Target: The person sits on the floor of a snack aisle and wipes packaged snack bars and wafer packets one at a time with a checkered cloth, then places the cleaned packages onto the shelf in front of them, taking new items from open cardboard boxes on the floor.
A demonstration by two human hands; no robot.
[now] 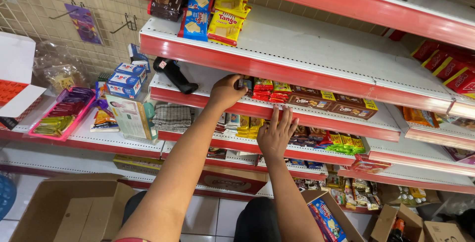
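A single view is provided, taken from a camera worn on the person's head. The scene is viewed from above and close in, facing forward and steeply downward along red-edged shop shelves (277, 69) to the tiled floor (203, 215). Both forearms are seen entering from the lower edge. The frame is tilted, so the shelves run diagonally.

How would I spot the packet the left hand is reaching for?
Find the red-edged shelves. On the second shelf down, the left hand reaches over the front edge to a small dark packet. It sits left of a row of red packets.
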